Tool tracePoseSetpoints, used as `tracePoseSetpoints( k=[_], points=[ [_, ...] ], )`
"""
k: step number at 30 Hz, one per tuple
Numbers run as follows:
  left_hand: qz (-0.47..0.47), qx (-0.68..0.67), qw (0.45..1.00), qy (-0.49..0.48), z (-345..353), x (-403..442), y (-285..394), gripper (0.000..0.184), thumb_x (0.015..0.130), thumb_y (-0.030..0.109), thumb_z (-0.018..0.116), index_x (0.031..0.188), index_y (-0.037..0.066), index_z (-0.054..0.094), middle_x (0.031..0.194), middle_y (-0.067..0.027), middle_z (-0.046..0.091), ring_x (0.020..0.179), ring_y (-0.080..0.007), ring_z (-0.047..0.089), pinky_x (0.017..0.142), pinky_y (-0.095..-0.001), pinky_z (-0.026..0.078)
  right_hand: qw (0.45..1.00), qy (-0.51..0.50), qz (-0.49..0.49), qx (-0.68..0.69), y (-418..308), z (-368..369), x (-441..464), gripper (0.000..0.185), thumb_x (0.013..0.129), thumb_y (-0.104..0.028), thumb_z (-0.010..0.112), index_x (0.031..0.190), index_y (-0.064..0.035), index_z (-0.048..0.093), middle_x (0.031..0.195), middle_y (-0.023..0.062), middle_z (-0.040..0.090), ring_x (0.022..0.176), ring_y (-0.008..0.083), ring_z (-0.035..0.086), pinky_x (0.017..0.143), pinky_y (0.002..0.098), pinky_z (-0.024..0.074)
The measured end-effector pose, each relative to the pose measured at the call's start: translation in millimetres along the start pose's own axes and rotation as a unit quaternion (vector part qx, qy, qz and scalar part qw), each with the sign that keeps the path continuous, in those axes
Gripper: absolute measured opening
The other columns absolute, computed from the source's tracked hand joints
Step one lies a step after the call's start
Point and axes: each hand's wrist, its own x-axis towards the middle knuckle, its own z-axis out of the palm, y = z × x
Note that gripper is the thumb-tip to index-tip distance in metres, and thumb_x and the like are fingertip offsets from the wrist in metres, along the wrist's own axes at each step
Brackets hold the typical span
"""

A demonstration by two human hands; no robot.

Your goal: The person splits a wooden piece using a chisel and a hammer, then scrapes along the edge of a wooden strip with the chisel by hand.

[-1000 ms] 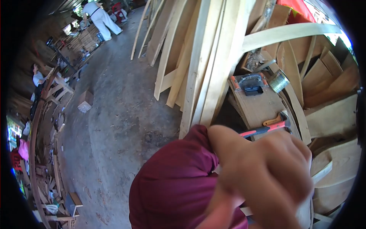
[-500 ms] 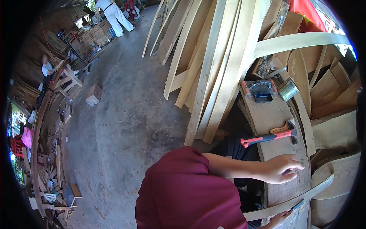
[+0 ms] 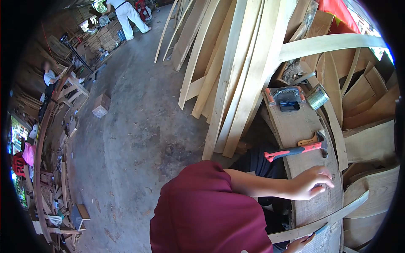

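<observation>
My left hand hovers over the plank bench, its fingers loosely curled and partly apart, with nothing visible in them. Lower down, at the frame's bottom edge, my right hand is closed on a thin blue object beside a narrow curved wooden strip that crosses the bench. Above my left hand lie a red and black hammer and a small wooden-handled piece. My maroon sleeve fills the bottom centre.
On the bench's far end sit a small black tray and a tin can. Long boards lean beyond it; curved panels stand at right. One person stands at the back, another at left.
My left hand has moved from close before the camera out over the bench, uncovering the hammer. My right hand and the blue object have come into view.
</observation>
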Motion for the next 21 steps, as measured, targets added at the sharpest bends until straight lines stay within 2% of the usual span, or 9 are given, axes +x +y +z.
tracePoseSetpoints(
  k=[2,3,5,6,7,9,10,12,21],
  points=[
    [-0.044,-0.049,0.995,-0.072,-3.0,1.5,5.7,0.008,0.077,0.012,0.069,0.074,0.009,0.063,0.069,0.0002,0.06,0.073,-0.0187,0.056,0.075,-0.0343,0.041,1.0,-0.005,-0.002,0.004,-5.1,0.0,-8.4,0.042,0.097,-0.031,0.034,0.138,-0.0214,0.035,0.127,0.0168,0.051,0.091,0.0346,0.054,0.069,0.0396,0.0438],
    [-0.045,-0.049,0.995,-0.072,-4.1,2.4,6.4,0.008,0.077,0.012,0.069,0.074,0.009,0.063,0.069,0.0002,0.06,0.073,-0.0187,0.056,0.075,-0.0343,0.041,1.0,-0.007,-0.003,0.006,-7.2,-0.3,-12.7,0.042,0.097,-0.031,0.034,0.138,-0.0209,0.036,0.127,0.017,0.051,0.093,0.0349,0.054,0.071,0.0401,0.044],
    [-0.166,-0.041,0.965,-0.198,-5.7,2.7,6.7,0.004,0.077,0.01,0.069,0.075,0.009,0.066,0.069,0.0,0.063,0.072,-0.0184,0.058,0.074,-0.0352,0.041,1.0,-0.013,-0.005,0.009,-10.7,-0.6,-20.2,0.042,0.097,-0.031,0.035,0.138,-0.02,0.036,0.128,0.0175,0.05,0.096,0.0356,0.053,0.074,0.0409,0.0445],
    [-0.147,-0.105,0.968,-0.171,0.5,-0.6,0.4,0.004,0.075,0.006,0.068,0.078,0.008,0.067,0.086,-0.0034,0.067,0.086,-0.0197,0.06,0.079,-0.0351,0.042,1.0,-0.016,-0.006,0.01,-12.5,-0.9,-23.8,0.042,0.097,-0.031,0.035,0.137,-0.0196,0.036,0.128,0.0177,0.05,0.098,0.036,0.053,0.076,0.0413,0.0447],
    [-0.148,-0.105,0.969,-0.17,6.3,-5.1,-6.5,0.004,0.075,0.006,0.068,0.078,0.008,0.067,0.086,-0.0034,0.067,0.086,-0.0197,0.06,0.079,-0.0351,0.042,1.0,-0.018,-0.007,0.012,-14.0,-1.1,-26.6,0.042,0.097,-0.031,0.035,0.137,-0.0191,0.036,0.128,0.0179,0.05,0.1,0.0363,0.053,0.078,0.0417,0.0449],
    [0.022,-0.027,0.999,-0.042,13.9,-11.4,-16.2,0.012,0.073,-0.001,0.065,0.081,0.008,0.068,0.106,-0.0081,0.064,0.102,-0.0223,0.057,0.087,-0.035,0.042,1.0,-0.022,-0.01,0.016,-17.2,-1.9,-31.6,0.043,0.097,-0.031,0.036,0.137,-0.0182,0.037,0.128,0.0184,0.049,0.103,0.037,0.053,0.081,0.0426,0.0454],
    [0.023,-0.026,0.999,-0.042,12.2,-10.9,-15.5,0.012,0.073,-0.001,0.065,0.081,0.008,0.068,0.106,-0.0081,0.064,0.102,-0.0223,0.057,0.087,-0.035,0.042,0.999,-0.024,-0.011,0.019,-18.4,-2.0,-33.1,0.043,0.097,-0.031,0.036,0.137,-0.0178,0.037,0.128,0.0187,0.049,0.105,0.0373,0.052,0.083,0.043,0.0456],
    [-0.054,-0.06,0.993,-0.091,6.0,-9.9,-12.2,0.017,0.071,-0.003,0.063,0.082,0.008,0.068,0.117,-0.0109,0.058,0.111,-0.0249,0.052,0.094,-0.0357,0.04,0.999,-0.027,-0.013,0.024,-20.2,-2.5,-36.5,0.043,0.096,-0.031,0.036,0.137,-0.0169,0.037,0.129,0.0191,0.049,0.108,0.038,0.052,0.086,0.0438,0.0461],
    [-0.058,-0.04,0.994,-0.077,-1.4,-6.0,-7.5,0.018,0.072,0.001,0.066,0.089,0.01,0.066,0.119,-0.0108,0.056,0.111,-0.0258,0.051,0.096,-0.038,0.038,1.0,-0.022,-0.019,-0.005,-34.0,-10.0,-46.1,0.041,0.097,-0.026,0.034,0.136,-0.0136,0.04,0.13,0.0206,0.048,0.112,0.0394,0.051,0.089,0.0433,0.0462]
  ],
)
